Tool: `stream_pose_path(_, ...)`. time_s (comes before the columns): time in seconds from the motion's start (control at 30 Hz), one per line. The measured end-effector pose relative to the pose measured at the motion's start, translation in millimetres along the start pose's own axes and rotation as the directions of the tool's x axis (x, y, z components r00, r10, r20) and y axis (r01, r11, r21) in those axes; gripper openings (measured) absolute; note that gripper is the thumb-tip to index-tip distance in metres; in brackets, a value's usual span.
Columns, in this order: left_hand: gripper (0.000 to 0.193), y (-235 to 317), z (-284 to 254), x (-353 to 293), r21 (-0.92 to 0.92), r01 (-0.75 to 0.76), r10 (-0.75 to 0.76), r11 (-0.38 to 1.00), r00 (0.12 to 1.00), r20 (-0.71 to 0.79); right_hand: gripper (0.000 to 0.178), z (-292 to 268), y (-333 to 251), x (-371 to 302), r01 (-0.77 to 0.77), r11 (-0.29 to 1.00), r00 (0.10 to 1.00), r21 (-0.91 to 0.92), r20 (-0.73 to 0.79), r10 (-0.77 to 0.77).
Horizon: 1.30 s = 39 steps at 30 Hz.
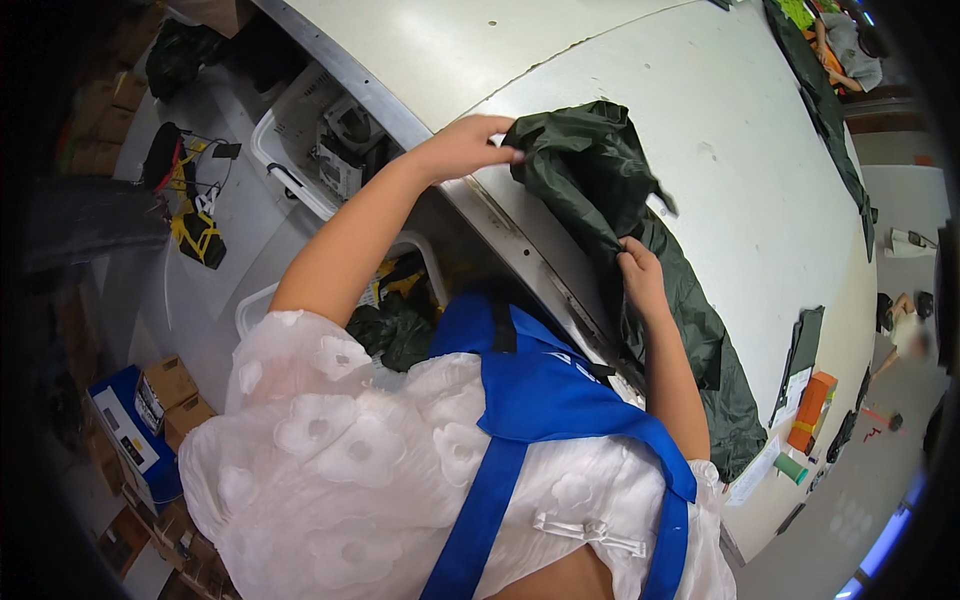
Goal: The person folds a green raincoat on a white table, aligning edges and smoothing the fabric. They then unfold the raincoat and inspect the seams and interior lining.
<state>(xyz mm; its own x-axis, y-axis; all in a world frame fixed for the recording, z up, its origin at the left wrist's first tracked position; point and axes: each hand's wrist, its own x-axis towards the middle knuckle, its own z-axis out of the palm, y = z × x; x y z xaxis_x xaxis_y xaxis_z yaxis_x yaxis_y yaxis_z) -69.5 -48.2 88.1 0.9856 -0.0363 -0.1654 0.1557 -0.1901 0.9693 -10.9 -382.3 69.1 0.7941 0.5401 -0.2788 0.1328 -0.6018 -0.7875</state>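
Note:
A dark green piece of thin, shiny fabric (690,300) lies crumpled along the near edge of the white table (680,110), its far end lifted and bunched. My left hand (468,148) pinches the lifted end at its left side, thumb and fingers closed on the cloth. Lower and to the right, my right hand (642,274) grips another part of the same fabric near the table edge. Between the two hands the cloth gapes in a dark fold; what is inside it is hidden. A thin dark strip sticks out from the fabric's right side.
Below the table edge stand a white crate (290,130) and a white basket with dark green cloth. On the table's right lie a dark flat piece (798,350), an orange box (812,410) and a green spool (790,467). Cardboard boxes (175,395) stand lower left. Other people are at far right.

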Motion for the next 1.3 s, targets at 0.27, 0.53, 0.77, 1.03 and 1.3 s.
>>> stream_pose_path(0.27,0.024,81.7,-5.0,45.9,0.471,-0.175,0.32,0.864,0.915,-0.247,0.022,-14.7,16.3,13.2,-0.081,0.995,0.979,-0.055,-0.192,0.069)
stream_pose_path(0.53,0.041,64.0,-45.3,40.1,0.011,0.081,-0.082,0.997,0.968,0.235,0.021,-21.7,1.4,0.8,-0.029,0.999,0.984,-0.04,-0.174,0.022)
stream_pose_path(0.77,0.03,-77.7,-79.4,35.5,0.184,0.328,-0.226,0.927,0.877,-0.424,0.028,-3.1,-40.3,3.9,0.222,0.961,0.964,-0.163,0.181,-0.192)
stream_pose_path(1.03,0.059,-87.2,-30.8,7.9,0.235,0.218,-0.08,0.947,0.872,-0.483,0.089,-35.2,35.5,79.8,-0.317,0.816,0.838,0.483,-0.259,0.479)
stream_pose_path(1.3,0.021,-98.5,-33.8,21.0,-0.381,0.143,-0.343,0.913,0.774,-0.532,0.053,-26.1,-18.3,83.8,0.035,0.641,0.994,0.766,-0.094,0.059)
